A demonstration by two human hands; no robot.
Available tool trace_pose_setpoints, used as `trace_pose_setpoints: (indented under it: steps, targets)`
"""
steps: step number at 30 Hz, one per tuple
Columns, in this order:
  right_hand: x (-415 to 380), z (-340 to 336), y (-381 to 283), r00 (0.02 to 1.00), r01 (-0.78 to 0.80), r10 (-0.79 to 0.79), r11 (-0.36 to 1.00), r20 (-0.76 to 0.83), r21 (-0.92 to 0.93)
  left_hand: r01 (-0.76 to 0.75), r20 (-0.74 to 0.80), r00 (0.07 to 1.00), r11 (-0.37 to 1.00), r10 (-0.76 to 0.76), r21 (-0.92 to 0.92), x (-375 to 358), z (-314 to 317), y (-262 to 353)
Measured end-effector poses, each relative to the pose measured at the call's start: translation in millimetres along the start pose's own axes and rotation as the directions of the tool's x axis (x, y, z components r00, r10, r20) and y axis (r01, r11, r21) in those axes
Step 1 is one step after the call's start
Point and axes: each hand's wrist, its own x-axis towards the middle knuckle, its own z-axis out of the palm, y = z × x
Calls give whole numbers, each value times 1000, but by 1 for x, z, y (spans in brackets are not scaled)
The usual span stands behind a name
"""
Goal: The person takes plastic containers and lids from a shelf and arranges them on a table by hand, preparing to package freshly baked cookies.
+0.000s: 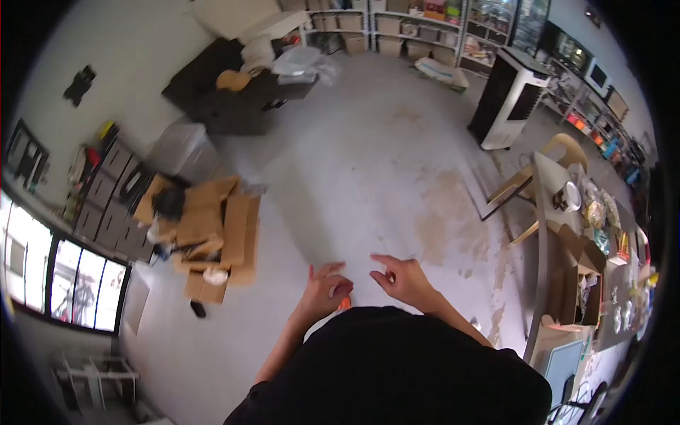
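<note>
My left hand [326, 289] is raised in front of my black shirt [389, 368]. One finger stretches forward and the others bend loosely apart. Just below it shows a small orange thing [345, 303], partly hidden by the hand and shirt; what it is cannot be made out. To its right, my right hand [402, 280] hovers at the same height, index finger pointing toward the left and thumb apart, with nothing visible in it. A gap separates the two hands, and the grey floor [340, 191] lies beneath them.
Opened cardboard boxes [237, 237] lie on the left, near drawers [113, 202]. At right stand a cluttered table [542, 234], a beige chair [567, 150] and an air cooler [508, 99]. A dark sofa [212, 85] and shelves [368, 28] are at the back.
</note>
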Motion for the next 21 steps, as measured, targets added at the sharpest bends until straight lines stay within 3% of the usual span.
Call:
trace_pose_setpoints:
  steps: [2, 3, 5, 6, 7, 9, 11, 13, 15, 16, 17, 19, 20, 21]
  targets:
    - [-10, -18, -6, 991, -133, 134, 990, -9, 51, 45, 249, 967, 999, -49, 21, 23, 4, 4]
    - [95, -43, 20, 989, -144, 147, 983, -17, 111, 25, 266, 964, 1000, -26, 7, 137, -32, -21]
    - [153, -63, 40, 989, -44, 36, 998, -146, -49, -88, 284, 955, 996, 88, -11, 211, -43, -34]
    - [177, -66, 53, 984, -57, 49, 998, -173, -40, -133, 320, 938, 991, 132, -19, 248, -46, -44]
    - [195, -73, 68, 973, -112, 95, 991, -208, -72, -145, 343, 928, 989, 145, -25, 280, -42, -51]
    - [227, -89, 107, 953, -186, 154, 977, -261, -103, -343, 368, 871, 939, 325, -17, 346, -28, -57]
    - [258, -107, 154, 920, -304, 268, 948, -285, -90, -375, 431, 834, 927, 345, -17, 414, -16, -64]
    - [298, -135, 204, 909, -360, 333, 930, -250, -74, -438, 305, 866, 896, 397, 77, 477, -5, -70]
    - [347, -168, 247, 904, -372, 318, 915, -285, -157, -383, 330, 883, 919, 335, 91, 543, -8, -75]
    - [377, -196, 256, 884, -460, 429, 869, -185, -180, -322, 337, 904, 938, 263, 132, 574, -9, -82]
    - [409, -215, 274, 885, -458, 431, 872, -176, -171, -251, 346, 921, 952, 179, 175, 602, -13, -89]
    - [467, -248, 310, 973, -221, 177, 905, -151, -363, -208, 385, 916, 955, 114, 212, 658, -27, -100]
    - [500, -265, 319, 941, -328, 338, 896, -20, -298, -180, 351, 932, 954, 87, 242, 685, -34, -101]
    - [531, -273, 333, 940, -324, 341, 896, 1, -304, -150, 312, 948, 952, 63, 266, 713, -39, -106]
